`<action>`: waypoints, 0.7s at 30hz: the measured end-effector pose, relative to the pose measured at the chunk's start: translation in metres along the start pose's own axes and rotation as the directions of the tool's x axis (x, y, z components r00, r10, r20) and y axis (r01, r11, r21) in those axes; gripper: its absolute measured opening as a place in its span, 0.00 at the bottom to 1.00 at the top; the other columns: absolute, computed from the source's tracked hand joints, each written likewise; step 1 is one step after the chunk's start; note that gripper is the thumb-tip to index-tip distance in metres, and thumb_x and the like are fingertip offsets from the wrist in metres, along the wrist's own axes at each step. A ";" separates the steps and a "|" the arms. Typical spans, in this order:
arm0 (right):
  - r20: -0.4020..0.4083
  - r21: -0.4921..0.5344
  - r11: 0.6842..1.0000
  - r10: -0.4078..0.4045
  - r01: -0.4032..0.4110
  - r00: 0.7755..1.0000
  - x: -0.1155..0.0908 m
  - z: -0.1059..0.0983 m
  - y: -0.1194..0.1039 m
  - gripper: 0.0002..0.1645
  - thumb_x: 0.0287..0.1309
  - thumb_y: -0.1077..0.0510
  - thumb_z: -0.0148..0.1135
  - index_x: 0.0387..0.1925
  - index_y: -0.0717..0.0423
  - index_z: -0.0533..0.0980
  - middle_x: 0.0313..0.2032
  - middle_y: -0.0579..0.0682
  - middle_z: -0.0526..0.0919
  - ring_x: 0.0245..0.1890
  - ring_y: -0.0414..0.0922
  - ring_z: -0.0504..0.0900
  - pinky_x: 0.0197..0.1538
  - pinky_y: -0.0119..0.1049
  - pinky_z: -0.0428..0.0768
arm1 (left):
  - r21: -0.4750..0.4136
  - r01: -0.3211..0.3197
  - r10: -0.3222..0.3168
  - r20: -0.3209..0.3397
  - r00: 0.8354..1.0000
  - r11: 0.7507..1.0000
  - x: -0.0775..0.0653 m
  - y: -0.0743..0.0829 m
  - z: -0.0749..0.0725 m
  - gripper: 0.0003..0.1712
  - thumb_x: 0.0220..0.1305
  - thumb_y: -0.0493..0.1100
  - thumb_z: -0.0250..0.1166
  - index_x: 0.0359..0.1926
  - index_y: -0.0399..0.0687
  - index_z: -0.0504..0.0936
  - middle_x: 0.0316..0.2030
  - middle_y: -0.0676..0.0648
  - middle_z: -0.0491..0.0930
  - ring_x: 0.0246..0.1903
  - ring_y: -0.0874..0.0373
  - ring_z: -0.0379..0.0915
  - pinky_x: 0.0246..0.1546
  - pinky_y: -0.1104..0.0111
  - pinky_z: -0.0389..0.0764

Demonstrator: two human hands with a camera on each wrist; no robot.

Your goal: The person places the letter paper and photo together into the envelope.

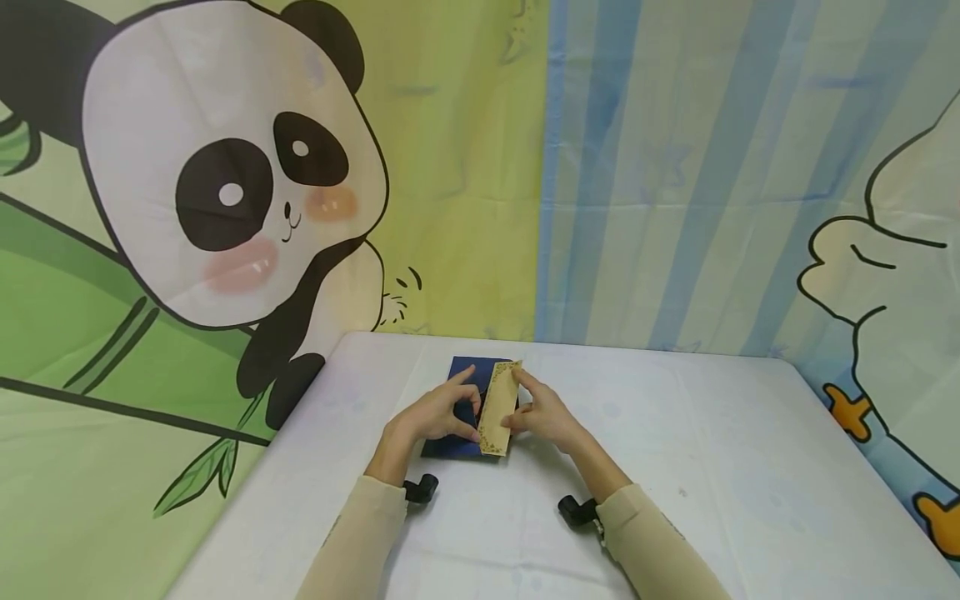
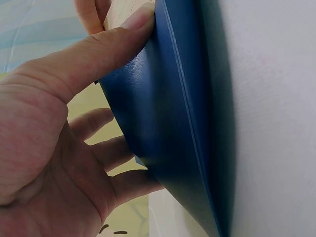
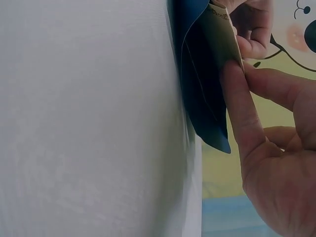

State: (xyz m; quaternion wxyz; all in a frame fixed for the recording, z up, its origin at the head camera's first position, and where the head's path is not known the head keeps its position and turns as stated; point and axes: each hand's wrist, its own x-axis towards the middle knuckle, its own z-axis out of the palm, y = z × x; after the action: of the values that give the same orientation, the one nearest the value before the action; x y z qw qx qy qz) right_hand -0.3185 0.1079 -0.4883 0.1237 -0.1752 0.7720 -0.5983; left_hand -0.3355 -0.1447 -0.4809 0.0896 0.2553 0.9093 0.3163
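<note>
A dark blue folder (image 1: 447,447) with a smooth face and a pale line along its edge lies on the white table. Over its right part stands a cream sheet of paper (image 1: 498,408) with brown ornaments at its ends. My left hand (image 1: 432,412) grips the folder beside the paper's lower left corner; in the left wrist view its thumb (image 2: 118,44) presses the blue face, with the other fingertips partly hidden behind the far edge. My right hand (image 1: 547,415) pinches the paper's right edge between thumb and fingers. In the right wrist view, the folder (image 3: 197,98) bends up beside the paper.
The white table (image 1: 675,433) reaches to a patterned cloth backdrop (image 1: 465,167) with a cartoon panda. Black wrist cameras (image 1: 576,512) sit under both sleeves, close over the table.
</note>
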 end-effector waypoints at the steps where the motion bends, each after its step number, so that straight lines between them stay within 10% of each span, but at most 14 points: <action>1: -0.005 0.000 1.000 0.007 -0.007 1.000 0.000 0.001 0.000 0.59 0.59 0.71 0.72 0.83 0.58 0.47 0.83 0.61 0.49 0.38 0.50 0.90 0.45 0.46 0.88 | 0.000 -0.002 0.002 0.000 1.000 1.000 0.000 0.000 0.000 0.22 0.47 0.51 0.85 0.38 0.59 0.80 0.84 0.46 0.45 0.79 0.34 0.50 0.70 0.39 0.65; 10: -0.039 -0.038 0.999 0.032 -0.034 0.999 0.002 0.003 0.001 0.59 0.59 0.69 0.72 0.82 0.60 0.47 0.54 0.66 0.86 0.34 0.50 0.92 0.43 0.44 0.88 | 0.008 -0.005 0.005 -0.002 1.000 1.000 0.001 0.001 -0.002 0.22 0.48 0.51 0.85 0.38 0.60 0.80 0.84 0.46 0.46 0.79 0.35 0.50 0.71 0.40 0.65; 21: -0.030 -0.038 0.998 0.051 -0.052 0.998 0.001 0.004 0.003 0.58 0.59 0.68 0.73 0.82 0.61 0.48 0.60 0.67 0.82 0.33 0.51 0.92 0.43 0.44 0.88 | -0.002 -0.022 0.022 0.006 1.000 1.000 0.000 0.000 0.000 0.23 0.48 0.52 0.85 0.38 0.59 0.79 0.84 0.44 0.45 0.80 0.34 0.49 0.70 0.39 0.65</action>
State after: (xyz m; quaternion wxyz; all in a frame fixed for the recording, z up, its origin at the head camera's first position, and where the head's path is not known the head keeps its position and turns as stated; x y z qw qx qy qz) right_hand -0.3183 0.1047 -0.4920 0.1244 -0.1488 0.7894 -0.5824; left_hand -0.3356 -0.1451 -0.4808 0.0892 0.2663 0.9057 0.3176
